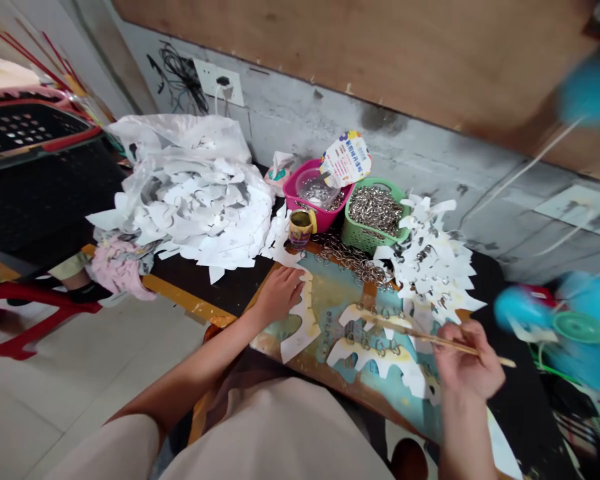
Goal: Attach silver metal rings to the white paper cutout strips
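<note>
My left hand (279, 295) lies flat on a white paper cutout with a scalloped edge (301, 327), pressing it against a paint-stained work board (325, 293). My right hand (466, 360) grips a thin wooden stick (420, 337), whose far end reaches over a second white cutout (375, 360). That cutout has small metal rings (365, 343) set along it and yellowish smears on its surface. A heap of jagged white cutouts with rings (430, 267) lies just beyond my right hand.
A large pile of white cutouts (205, 220) rests on a plastic bag at the back left. Behind the board stand a pink basket (300, 197), a green basket of metal rings (375, 217) and a small cup (300, 228). Blurred blue objects (585, 313) sit at the right.
</note>
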Available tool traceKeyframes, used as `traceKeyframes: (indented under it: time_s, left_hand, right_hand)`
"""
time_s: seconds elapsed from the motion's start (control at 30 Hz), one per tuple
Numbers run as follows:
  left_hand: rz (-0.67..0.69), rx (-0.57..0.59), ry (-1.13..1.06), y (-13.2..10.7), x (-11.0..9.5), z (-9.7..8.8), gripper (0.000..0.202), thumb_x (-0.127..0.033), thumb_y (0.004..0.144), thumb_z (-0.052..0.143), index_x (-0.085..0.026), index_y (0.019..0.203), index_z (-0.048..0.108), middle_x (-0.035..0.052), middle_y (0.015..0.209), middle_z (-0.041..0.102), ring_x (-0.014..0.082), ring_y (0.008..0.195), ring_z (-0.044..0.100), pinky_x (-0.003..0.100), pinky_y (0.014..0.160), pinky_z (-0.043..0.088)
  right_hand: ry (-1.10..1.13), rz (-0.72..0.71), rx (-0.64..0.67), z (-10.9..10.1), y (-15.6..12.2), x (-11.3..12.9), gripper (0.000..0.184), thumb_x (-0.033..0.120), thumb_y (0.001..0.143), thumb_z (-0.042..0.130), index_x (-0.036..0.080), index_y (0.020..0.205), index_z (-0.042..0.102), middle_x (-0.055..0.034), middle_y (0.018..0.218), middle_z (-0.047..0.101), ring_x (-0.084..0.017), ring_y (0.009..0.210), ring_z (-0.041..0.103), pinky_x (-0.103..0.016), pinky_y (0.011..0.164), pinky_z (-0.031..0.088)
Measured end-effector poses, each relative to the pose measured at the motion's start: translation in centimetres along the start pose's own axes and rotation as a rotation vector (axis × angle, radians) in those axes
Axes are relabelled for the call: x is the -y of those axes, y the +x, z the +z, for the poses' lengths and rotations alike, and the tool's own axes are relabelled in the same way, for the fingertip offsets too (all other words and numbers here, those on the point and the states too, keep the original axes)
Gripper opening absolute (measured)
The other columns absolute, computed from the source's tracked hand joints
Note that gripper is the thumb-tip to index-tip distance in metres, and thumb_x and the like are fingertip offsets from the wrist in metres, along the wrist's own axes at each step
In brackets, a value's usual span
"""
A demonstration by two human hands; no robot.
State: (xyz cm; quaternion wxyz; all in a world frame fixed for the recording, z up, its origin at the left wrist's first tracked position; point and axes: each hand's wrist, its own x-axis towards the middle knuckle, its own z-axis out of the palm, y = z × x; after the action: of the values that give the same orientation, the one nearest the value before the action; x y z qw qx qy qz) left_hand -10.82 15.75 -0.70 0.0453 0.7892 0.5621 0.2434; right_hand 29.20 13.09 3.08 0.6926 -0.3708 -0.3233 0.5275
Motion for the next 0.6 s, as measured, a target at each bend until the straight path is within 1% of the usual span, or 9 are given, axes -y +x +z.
traceKeyframes:
  time_s: [0.07, 0.1, 0.17, 0.23, 0.3, 0.4, 0.47, 0.53, 0.6]
  left_hand:
    - [0.024, 0.115, 0.009, 2.4, -0.7, -0.1, 0.022, -0.024, 0.098, 0.044, -0.016, 0.108, 0.062, 0.0117, 0.109, 0.066, 0.0246, 0.105, 0.061, 0.038, 0.096, 0.047]
    - [0.032, 0.140, 0.012, 3.9, -1.0, 0.1, 0.020, -0.023, 0.097, 0.046, -0.018, 0.105, 0.064, 0.0107, 0.109, 0.066, 0.0236, 0.104, 0.062, 0.036, 0.096, 0.048]
    - [-0.008, 0.163, 0.033, 6.9, -1.3, 1.0, 0.019, -0.019, 0.094, 0.049, -0.016, 0.106, 0.064, 0.0126, 0.107, 0.066, 0.0249, 0.099, 0.065, 0.037, 0.091, 0.050]
    - [-0.043, 0.192, 0.044, 9.5, -1.4, 2.3, 0.018, -0.023, 0.090, 0.058, -0.014, 0.104, 0.065, 0.0147, 0.105, 0.066, 0.0269, 0.096, 0.066, 0.037, 0.085, 0.052]
    - [-0.052, 0.230, 0.033, 11.1, -1.4, 3.3, 0.017, -0.022, 0.085, 0.064, -0.012, 0.098, 0.067, 0.0158, 0.103, 0.067, 0.0276, 0.095, 0.067, 0.037, 0.084, 0.053]
    - [-0.037, 0.275, -0.030, 12.0, -1.3, 4.1, 0.009, -0.011, 0.082, 0.062, -0.011, 0.089, 0.068, 0.0152, 0.098, 0.069, 0.0254, 0.092, 0.068, 0.035, 0.085, 0.052]
    - [-0.025, 0.285, -0.104, 11.9, -1.2, 4.0, 0.012, -0.007, 0.081, 0.059, -0.012, 0.084, 0.068, 0.0141, 0.094, 0.069, 0.0241, 0.091, 0.068, 0.035, 0.086, 0.051]
    - [-0.020, 0.278, -0.203, 11.6, -0.9, 3.9, 0.011, -0.008, 0.079, 0.060, -0.014, 0.081, 0.069, 0.0120, 0.093, 0.070, 0.0232, 0.092, 0.067, 0.034, 0.087, 0.051]
    - [-0.038, 0.251, -0.322, 11.3, -0.5, 3.8, 0.009, -0.012, 0.078, 0.062, -0.016, 0.081, 0.070, 0.0087, 0.093, 0.071, 0.0215, 0.092, 0.067, 0.032, 0.087, 0.050]
  right_hand:
    - [0.079, 0.029, -0.134, -0.9, -0.9, 0.6, 0.039, 0.055, 0.078, 0.062, 0.019, 0.089, 0.072, -0.0062, 0.073, 0.066, -0.020, 0.062, 0.061, -0.030, 0.046, 0.048]
    - [0.111, 0.040, -0.189, -1.2, -1.3, 0.7, 0.045, 0.061, 0.081, 0.057, 0.020, 0.091, 0.072, -0.0083, 0.079, 0.069, -0.021, 0.067, 0.064, -0.032, 0.048, 0.050]
    - [0.148, 0.043, -0.263, -1.4, -2.0, 0.8, 0.050, 0.066, 0.085, 0.050, 0.021, 0.091, 0.072, -0.0112, 0.092, 0.071, -0.024, 0.078, 0.066, -0.037, 0.053, 0.054]
    - [0.156, 0.021, -0.274, -1.4, -2.6, 0.8, 0.052, 0.069, 0.085, 0.050, 0.022, 0.090, 0.071, -0.0112, 0.101, 0.070, -0.024, 0.083, 0.067, -0.041, 0.057, 0.056]
    - [0.140, -0.016, -0.251, -1.5, -3.2, 0.9, 0.052, 0.070, 0.083, 0.054, 0.022, 0.090, 0.071, -0.0097, 0.106, 0.069, -0.023, 0.079, 0.066, -0.040, 0.056, 0.055]
    - [0.116, -0.039, -0.230, -1.9, -3.8, 1.1, 0.052, 0.071, 0.078, 0.061, 0.021, 0.088, 0.071, -0.0082, 0.104, 0.068, -0.018, 0.062, 0.061, -0.033, 0.045, 0.049]
    - [0.130, -0.027, -0.246, -2.4, -4.0, 1.1, 0.050, 0.069, 0.078, 0.062, 0.021, 0.086, 0.070, -0.0085, 0.100, 0.069, -0.016, 0.056, 0.057, -0.030, 0.040, 0.045]
    - [0.162, -0.009, -0.268, -2.8, -4.0, 1.0, 0.046, 0.066, 0.079, 0.062, 0.021, 0.085, 0.069, -0.0086, 0.098, 0.070, -0.015, 0.055, 0.056, -0.029, 0.040, 0.043]
    - [0.193, 0.005, -0.270, -3.1, -4.0, 0.7, 0.043, 0.063, 0.079, 0.064, 0.021, 0.084, 0.069, -0.0078, 0.095, 0.071, -0.015, 0.055, 0.056, -0.029, 0.041, 0.044]
